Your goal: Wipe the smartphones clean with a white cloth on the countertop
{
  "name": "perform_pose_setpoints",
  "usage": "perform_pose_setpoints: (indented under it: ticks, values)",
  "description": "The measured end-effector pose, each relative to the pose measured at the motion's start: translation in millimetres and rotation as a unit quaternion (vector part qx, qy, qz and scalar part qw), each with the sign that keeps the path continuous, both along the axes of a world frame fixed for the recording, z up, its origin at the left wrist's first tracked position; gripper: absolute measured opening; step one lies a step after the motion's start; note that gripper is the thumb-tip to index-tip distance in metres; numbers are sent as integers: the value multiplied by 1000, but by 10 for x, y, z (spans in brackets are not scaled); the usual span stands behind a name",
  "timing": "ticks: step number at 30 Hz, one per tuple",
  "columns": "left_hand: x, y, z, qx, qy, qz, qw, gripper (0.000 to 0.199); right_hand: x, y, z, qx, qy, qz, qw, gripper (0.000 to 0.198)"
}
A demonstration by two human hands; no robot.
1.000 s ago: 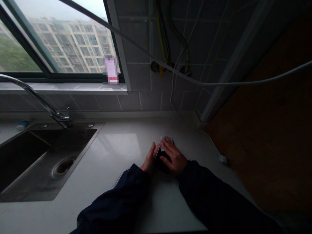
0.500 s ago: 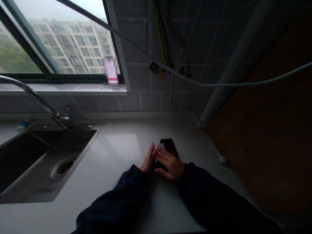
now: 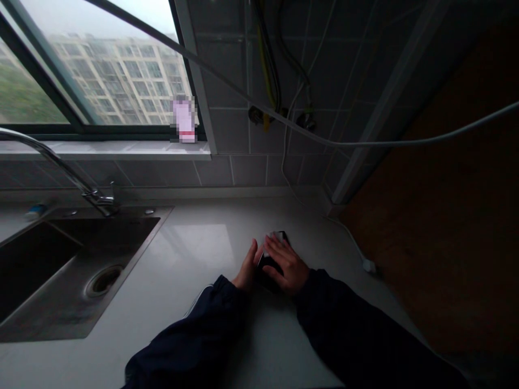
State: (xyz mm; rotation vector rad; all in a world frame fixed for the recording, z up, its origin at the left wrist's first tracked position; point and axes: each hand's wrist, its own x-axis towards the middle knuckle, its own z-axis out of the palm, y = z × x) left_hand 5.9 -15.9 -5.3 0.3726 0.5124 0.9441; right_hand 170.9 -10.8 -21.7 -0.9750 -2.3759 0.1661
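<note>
A flat black phone [image 3: 268, 266] lies on the white countertop [image 3: 198, 319], partly covered by my hands. My left hand [image 3: 245, 268] grips its left edge, thumb pointing up and away from me; the other fingers are mostly hidden. Over the phone's face lies my right hand [image 3: 288, 268], its fingers fairly straight and pressing a thin white wipe [image 3: 279, 236] against the far part. Only a bit of the wipe shows past the fingertips. The thumb of that hand rests apart, over the nearer part of the phone.
To the left is a steel sink [image 3: 138, 265] with a curved faucet [image 3: 60, 162]. A pink item [image 3: 185, 121], blurred out, stands on the windowsill. A white cable [image 3: 365, 143] hangs across the view, and a white plug [image 3: 368, 266] lies at the counter's right edge.
My right hand has slid the wipe slightly to the right and away across the phone. The phone appears slightly shifted or tilted, while my left hand keeps nearly the same place.
</note>
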Motion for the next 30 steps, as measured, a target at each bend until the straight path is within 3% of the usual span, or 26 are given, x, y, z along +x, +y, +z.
perform_pose_setpoints:
  ticks: [4,10,15,20,30]
  values:
    - [-25,16,35,-74,38,16,996,74,-56,-76,3,2,3,76,997,61]
    - [4,-9,76,-54,-14,-21,998,82,-69,-106,1,9,54,138,989,55]
    - [-4,13,42,-68,-8,2,998,74,-9,-40,47,24,44,88,995,50]
    - [19,-7,63,-22,-38,0,999,68,43,19,84,38,40,13,998,52]
    - [14,-28,90,1,-15,-5,1000,70,27,-5,12,16,37,-1,999,56]
